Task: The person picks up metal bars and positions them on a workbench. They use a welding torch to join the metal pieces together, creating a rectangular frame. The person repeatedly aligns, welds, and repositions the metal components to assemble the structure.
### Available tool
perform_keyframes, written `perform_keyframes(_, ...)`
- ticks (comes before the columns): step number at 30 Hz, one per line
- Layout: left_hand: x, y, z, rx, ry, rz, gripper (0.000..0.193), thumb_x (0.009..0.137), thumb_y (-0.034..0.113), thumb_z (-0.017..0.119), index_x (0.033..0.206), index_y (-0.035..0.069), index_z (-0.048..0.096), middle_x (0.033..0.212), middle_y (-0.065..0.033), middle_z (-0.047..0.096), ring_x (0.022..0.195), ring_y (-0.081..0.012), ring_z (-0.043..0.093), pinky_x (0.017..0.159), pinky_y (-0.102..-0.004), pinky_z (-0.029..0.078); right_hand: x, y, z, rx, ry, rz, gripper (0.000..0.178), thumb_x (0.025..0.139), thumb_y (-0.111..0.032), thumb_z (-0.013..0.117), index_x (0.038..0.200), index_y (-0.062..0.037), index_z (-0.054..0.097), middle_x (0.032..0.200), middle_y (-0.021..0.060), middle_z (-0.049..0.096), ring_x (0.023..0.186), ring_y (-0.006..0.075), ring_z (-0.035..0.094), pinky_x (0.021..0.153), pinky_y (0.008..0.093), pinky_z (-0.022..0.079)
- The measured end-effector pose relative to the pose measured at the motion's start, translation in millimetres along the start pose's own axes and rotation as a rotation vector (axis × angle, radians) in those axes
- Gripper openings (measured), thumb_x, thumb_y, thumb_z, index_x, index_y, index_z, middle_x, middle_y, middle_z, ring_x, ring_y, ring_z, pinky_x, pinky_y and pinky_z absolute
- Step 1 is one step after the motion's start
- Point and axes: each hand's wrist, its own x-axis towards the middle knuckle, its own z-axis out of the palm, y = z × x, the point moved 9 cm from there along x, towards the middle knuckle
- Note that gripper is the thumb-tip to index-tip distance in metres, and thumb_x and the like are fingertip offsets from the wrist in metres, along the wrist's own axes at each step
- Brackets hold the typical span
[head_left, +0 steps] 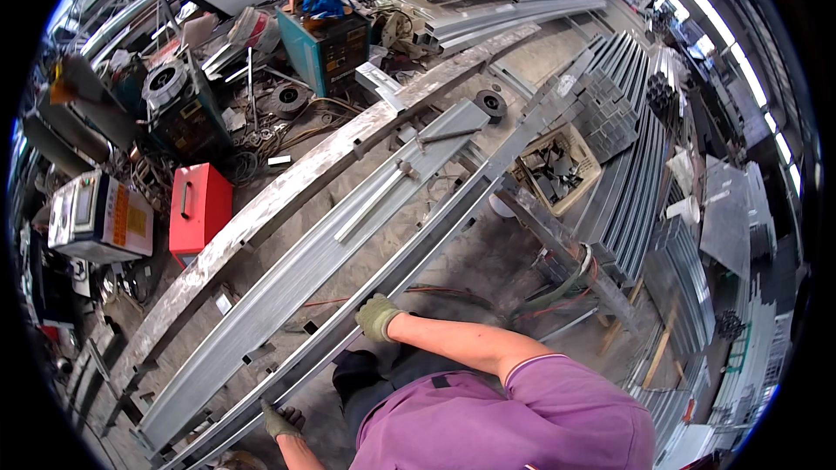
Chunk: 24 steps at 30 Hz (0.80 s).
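A long grey steel channel runs diagonally in front of me, from the lower left to the upper right. My right hand, in a grey-green work glove, is closed over its near edge around the middle. Lower left, my gloved left hand has its fingers bent at the same near edge; their undersides are hidden. Beyond the channel lies a wider galvanized steel profile, parallel to it. On that profile rest a narrow metal strip and a hammer-like tool.
A rusty, pale-streaked beam crosses farther out. Left stand a red metal box and a white machine. A crate of metal offcuts and stacked steel tubes lie right. Hoses hang beside a support beam.
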Motion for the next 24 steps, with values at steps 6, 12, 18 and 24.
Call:
perform_keyframes(6, -53, 18, 19, 0.306, -0.079, 0.554, 0.04, 0.106, 0.04, 0.071, 0.086, 0.008, 0.059, 0.063, -0.0064, 0.061, 0.047, -0.017, 0.056, 0.042, -0.0365, 0.042, -31, 64, -24, -0.022, 0.205, 0.067, 0.031, 0.095, -0.024, 0.061, 0.121, -0.0141, 0.077, 0.122, 0.0102, 0.075, 0.121, 0.029, 0.069, 0.108, 0.0515, 0.046)
perform_keyframes(12, -216, 23, 175, 0.87, -0.219, 1.176, 0.029, 0.098, 0.024, 0.081, 0.107, 0.0, 0.068, 0.099, -0.0111, 0.071, 0.091, -0.024, 0.068, 0.084, -0.0398, 0.055, -64, 107, -36, 0.073, 0.293, 0.08, 0.045, 0.098, -0.029, 0.057, 0.135, -0.0085, 0.072, 0.144, 0.0137, 0.068, 0.139, 0.0307, 0.059, 0.125, 0.0509, 0.034)
perform_keyframes(18, -316, 38, 362, 1.124, -0.461, 1.691, 0.054, 0.091, 0.02, 0.079, 0.137, -0.001, 0.06, 0.129, -0.0241, 0.066, 0.121, -0.0454, 0.064, 0.105, -0.0524, 0.05, -119, 164, -55, 0.34, 0.596, 0.268, 0.041, 0.098, -0.031, 0.058, 0.128, -0.0088, 0.074, 0.137, 0.0119, 0.07, 0.138, 0.0327, 0.058, 0.122, 0.0509, 0.036)
perform_keyframes(24, -311, -1, 502, 1.483, -0.782, 1.605, 0.059, 0.094, 0.033, 0.075, 0.14, -0.001, 0.063, 0.136, -0.025, 0.069, 0.125, -0.0442, 0.066, 0.108, -0.0507, 0.053, -215, 249, 3, 0.719, 0.888, 0.588, 0.031, 0.093, -0.03, 0.065, 0.112, -0.0069, 0.076, 0.118, 0.0162, 0.076, 0.115, 0.0364, 0.07, 0.102, 0.0496, 0.053)
